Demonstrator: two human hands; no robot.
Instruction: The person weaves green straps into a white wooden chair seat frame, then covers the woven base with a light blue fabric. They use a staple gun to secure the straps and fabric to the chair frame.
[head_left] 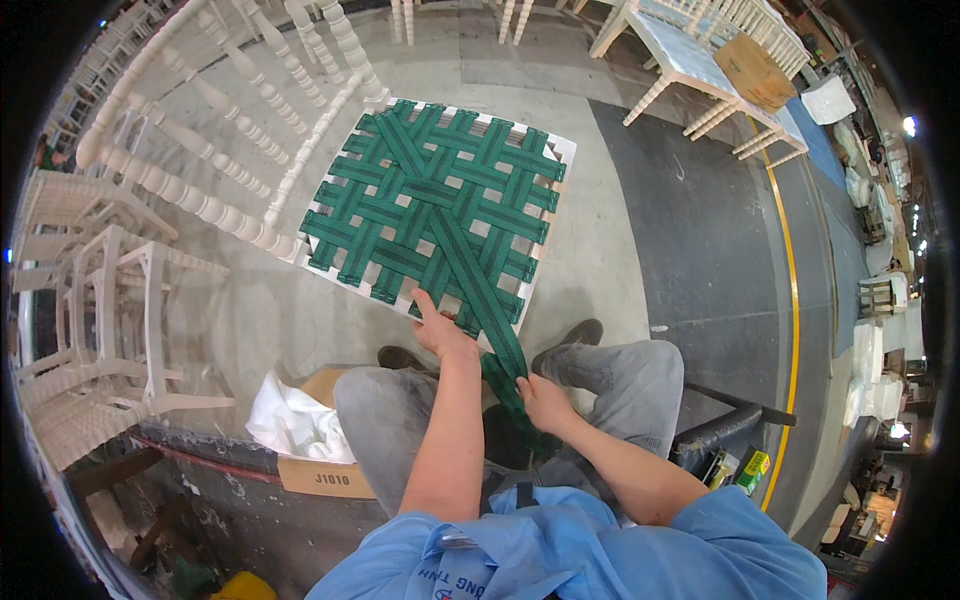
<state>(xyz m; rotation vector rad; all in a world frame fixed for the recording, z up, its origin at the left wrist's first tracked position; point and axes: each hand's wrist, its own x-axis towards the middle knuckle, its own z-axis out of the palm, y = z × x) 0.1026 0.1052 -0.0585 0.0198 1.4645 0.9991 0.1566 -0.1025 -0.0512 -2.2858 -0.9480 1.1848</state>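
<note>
From my remote seat, I see my right hand (545, 402) grasping a dark-green webbing strap (480, 290), drawn toward my lap. My left hand (440, 328) touches the front edge of the woven chair seat (375, 210); I can't tell how firmly. The strap crosses that seat diagonally. Beyond stands the pale turned-spindle backrest (195, 148), then a cardboard box (755, 72).

Fingers of the left hand (442, 328) hide beneath the woven seat (430, 191) at its near edge; the green strap's (478, 285) tail darkens indistinctly.

furniture workshop with many bare chairs (155, 320)
</note>
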